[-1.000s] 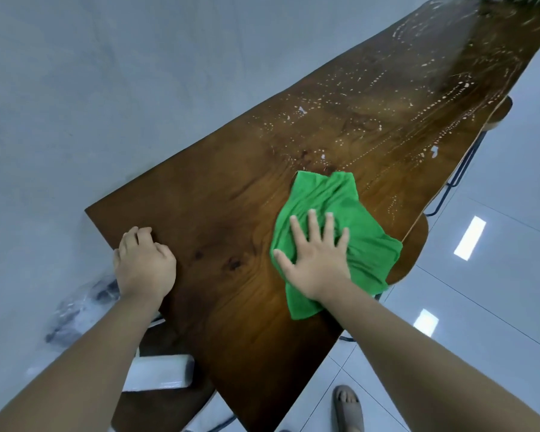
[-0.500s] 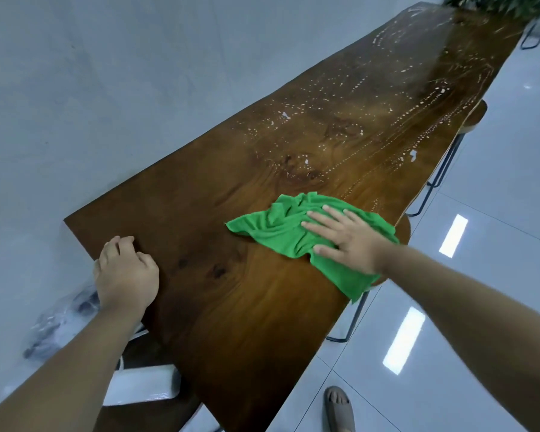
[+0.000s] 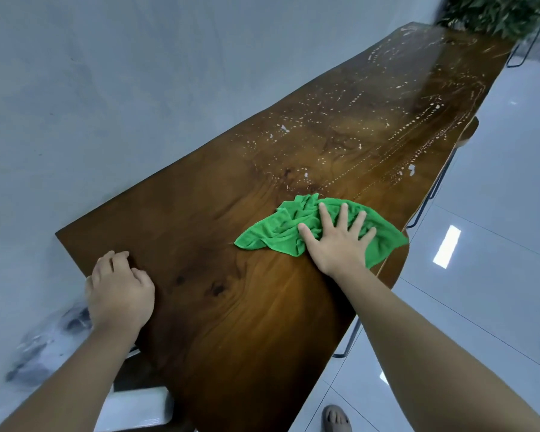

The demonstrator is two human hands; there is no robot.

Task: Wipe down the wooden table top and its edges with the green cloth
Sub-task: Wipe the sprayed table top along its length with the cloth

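"Near the right edge of the table top, where was the green cloth?"

"Bunched up on the wood, with one corner just over that edge. My right hand lay on it, fingers straight and spread, pressing rather than gripping. My left hand sat at the near end with its fingers curled, holding nothing I could see."

"How much was done?"

"Well under half, by my judgement. The near stretch looked dark and free of marks. Beyond the cloth, white specks ran in dotted lines right up to the plant at the far end. Whether the edges had been wiped, I couldn't tell."
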